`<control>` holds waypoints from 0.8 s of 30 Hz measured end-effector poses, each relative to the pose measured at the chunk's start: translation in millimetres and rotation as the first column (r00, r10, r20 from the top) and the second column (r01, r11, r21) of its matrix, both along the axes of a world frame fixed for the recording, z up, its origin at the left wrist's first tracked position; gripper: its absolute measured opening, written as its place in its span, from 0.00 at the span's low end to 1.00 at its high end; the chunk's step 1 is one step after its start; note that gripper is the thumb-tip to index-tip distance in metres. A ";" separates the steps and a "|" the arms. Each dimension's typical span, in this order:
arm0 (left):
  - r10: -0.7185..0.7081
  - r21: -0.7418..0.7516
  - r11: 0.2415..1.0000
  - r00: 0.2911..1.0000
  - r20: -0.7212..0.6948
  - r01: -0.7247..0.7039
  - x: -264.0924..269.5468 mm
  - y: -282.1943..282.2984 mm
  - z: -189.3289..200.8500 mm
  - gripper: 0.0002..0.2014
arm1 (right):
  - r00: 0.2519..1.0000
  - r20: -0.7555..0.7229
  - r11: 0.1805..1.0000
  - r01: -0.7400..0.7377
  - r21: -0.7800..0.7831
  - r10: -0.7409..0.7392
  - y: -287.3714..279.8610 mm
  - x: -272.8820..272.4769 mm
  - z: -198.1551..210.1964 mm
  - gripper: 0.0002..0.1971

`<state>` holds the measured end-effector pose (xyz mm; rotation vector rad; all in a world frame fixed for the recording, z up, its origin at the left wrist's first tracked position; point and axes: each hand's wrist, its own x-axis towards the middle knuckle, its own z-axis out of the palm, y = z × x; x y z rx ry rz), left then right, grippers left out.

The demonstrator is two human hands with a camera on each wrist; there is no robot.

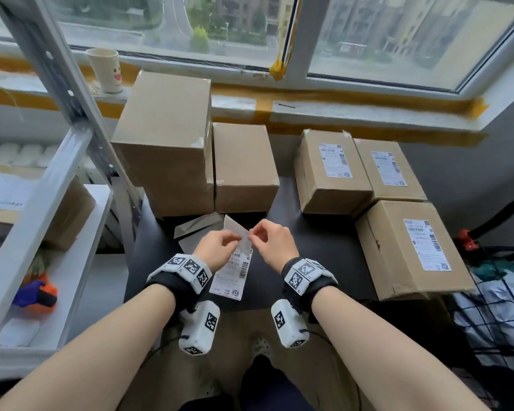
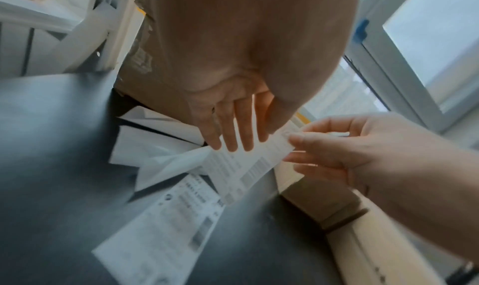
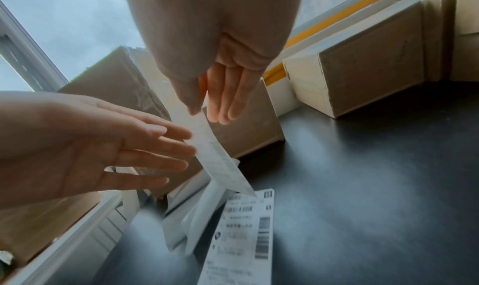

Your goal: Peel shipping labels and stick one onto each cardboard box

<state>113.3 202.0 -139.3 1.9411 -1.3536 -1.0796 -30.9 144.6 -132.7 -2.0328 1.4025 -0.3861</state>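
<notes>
Peeling is under way in the head view: the left hand (image 1: 217, 250) and right hand (image 1: 275, 243) meet above the black tabletop (image 1: 315, 250), each pinching the top edge of a white printed shipping label (image 1: 233, 269) that hangs down between the wrists, probably so the sticker can be split from its backing. Behind the hands lie grey cast-off backing sheets (image 1: 196, 229). Two plain brown cardboard boxes (image 1: 244, 164) wait unlabelled at the back left. Three brown boxes with white labels already on top (image 1: 407, 247) sit grouped at the right, apart from the plain ones, apparently as the finished pile.

From the left wrist, the left hand's fingers (image 2: 233, 133) lie fairly straight along the label's face with the thumb pressing its upper edge. The right hand's fingertips (image 2: 298, 142) nip the corner. A second printed label (image 2: 166, 228) lies flat on the table below.

From the right wrist, thumb and fingers (image 3: 220, 103) close on the strip's top end while the left hand's spread fingers steady its side.
</notes>
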 end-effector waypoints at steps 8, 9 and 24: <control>0.227 0.001 0.966 0.849 -0.478 -0.258 -7.9 -22.3 39.0 0.11 | 0.986 0.161 0.999 -0.044 -0.017 0.047 -9.0 9.1 21.5 0.06; 0.236 -0.001 0.961 0.829 -0.508 -0.275 -7.6 -22.2 42.3 0.11 | 0.982 0.182 0.999 -0.043 -0.007 0.044 -9.2 10.6 22.8 0.07; 0.274 -0.032 0.941 0.813 -0.514 -0.337 0.3 -12.1 53.6 0.10 | 0.918 0.396 1.000 -0.005 0.027 -0.006 -4.4 18.7 28.1 0.10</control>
